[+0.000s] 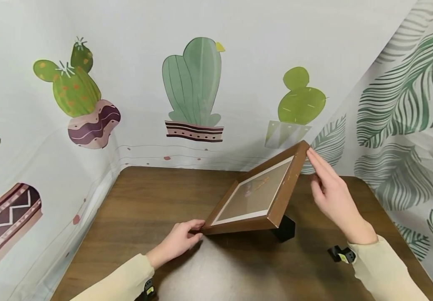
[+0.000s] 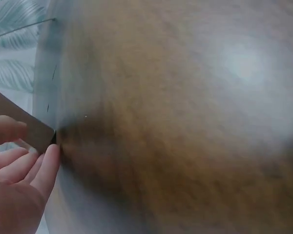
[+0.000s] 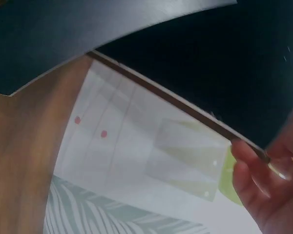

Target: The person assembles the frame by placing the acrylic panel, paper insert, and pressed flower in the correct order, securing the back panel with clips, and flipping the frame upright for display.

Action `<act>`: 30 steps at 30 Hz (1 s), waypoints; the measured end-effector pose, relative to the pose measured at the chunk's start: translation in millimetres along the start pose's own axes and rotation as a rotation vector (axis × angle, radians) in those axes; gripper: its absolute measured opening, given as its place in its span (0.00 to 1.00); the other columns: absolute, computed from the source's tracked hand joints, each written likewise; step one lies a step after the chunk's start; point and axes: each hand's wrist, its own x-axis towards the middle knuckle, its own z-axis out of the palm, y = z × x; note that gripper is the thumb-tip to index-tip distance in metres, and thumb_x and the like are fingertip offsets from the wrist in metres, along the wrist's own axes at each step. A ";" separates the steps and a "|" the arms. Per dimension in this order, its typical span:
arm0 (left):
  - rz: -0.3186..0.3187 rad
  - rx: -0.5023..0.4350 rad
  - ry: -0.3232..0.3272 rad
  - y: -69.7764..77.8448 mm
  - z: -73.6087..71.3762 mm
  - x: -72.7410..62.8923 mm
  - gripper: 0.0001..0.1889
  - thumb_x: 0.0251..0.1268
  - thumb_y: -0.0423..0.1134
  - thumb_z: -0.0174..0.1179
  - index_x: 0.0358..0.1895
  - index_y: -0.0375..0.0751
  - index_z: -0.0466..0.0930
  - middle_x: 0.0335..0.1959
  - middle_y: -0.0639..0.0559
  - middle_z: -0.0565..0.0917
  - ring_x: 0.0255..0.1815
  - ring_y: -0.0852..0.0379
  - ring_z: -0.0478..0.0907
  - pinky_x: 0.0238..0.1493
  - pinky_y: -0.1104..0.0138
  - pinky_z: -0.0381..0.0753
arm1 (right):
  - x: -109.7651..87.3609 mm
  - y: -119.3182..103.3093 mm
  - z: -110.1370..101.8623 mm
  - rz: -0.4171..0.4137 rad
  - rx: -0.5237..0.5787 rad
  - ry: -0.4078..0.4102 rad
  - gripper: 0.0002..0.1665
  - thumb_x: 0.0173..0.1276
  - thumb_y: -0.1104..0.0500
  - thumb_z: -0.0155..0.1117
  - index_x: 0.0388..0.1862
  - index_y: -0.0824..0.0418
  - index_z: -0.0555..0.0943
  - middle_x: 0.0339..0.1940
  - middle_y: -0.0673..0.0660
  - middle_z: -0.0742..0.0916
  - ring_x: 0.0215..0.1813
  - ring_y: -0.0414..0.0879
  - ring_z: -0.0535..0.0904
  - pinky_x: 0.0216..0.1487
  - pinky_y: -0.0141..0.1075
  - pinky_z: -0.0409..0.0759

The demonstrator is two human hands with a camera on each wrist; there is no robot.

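Note:
A brown picture frame (image 1: 288,184) with a white inner border and a dull, faintly patterned picture (image 1: 252,190) tilts above the table, its right side raised and its left side low. From its dark back, seen in the right wrist view, a black stand leg (image 1: 285,229) sticks out underneath. My left hand (image 1: 179,240) grips the low near-left corner between thumb and fingers; the left wrist view shows that frame corner (image 2: 34,129) too. With straight fingers, my right hand (image 1: 331,192) touches the raised far-right corner, its thumb apart from the frame.
The brown wooden table (image 1: 156,192) has rounded far corners and lies under both hands. White cloth (image 1: 246,25) printed with cacti and leaves hangs behind and along both sides. Small black devices sit at both wrists, the right one (image 1: 342,254) plainly visible.

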 end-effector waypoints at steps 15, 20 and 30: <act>0.042 -0.028 -0.123 13.2 14.9 -22.3 0.20 0.73 0.30 0.63 0.66 0.29 0.78 0.58 0.35 0.85 0.44 0.52 0.89 0.45 0.72 0.86 | 23.4 16.6 -1.9 0.020 0.035 -0.166 0.47 0.62 0.83 0.53 0.81 0.61 0.67 0.79 0.63 0.72 0.43 0.44 0.82 0.38 0.23 0.69; 0.036 -0.068 -0.142 22.1 19.2 -31.7 0.22 0.72 0.28 0.62 0.66 0.25 0.77 0.61 0.30 0.83 0.48 0.46 0.89 0.48 0.71 0.86 | 33.6 21.1 -2.4 0.092 0.103 -0.230 0.43 0.69 0.80 0.51 0.81 0.57 0.68 0.67 0.64 0.82 0.44 0.33 0.80 0.36 0.23 0.71; 0.002 -0.170 -0.218 41.3 33.7 -42.9 0.24 0.72 0.29 0.62 0.68 0.22 0.74 0.64 0.29 0.80 0.58 0.39 0.84 0.58 0.65 0.83 | 47.5 31.4 3.2 0.044 0.120 -0.310 0.45 0.67 0.81 0.51 0.82 0.57 0.66 0.77 0.64 0.74 0.47 0.43 0.77 0.45 0.27 0.71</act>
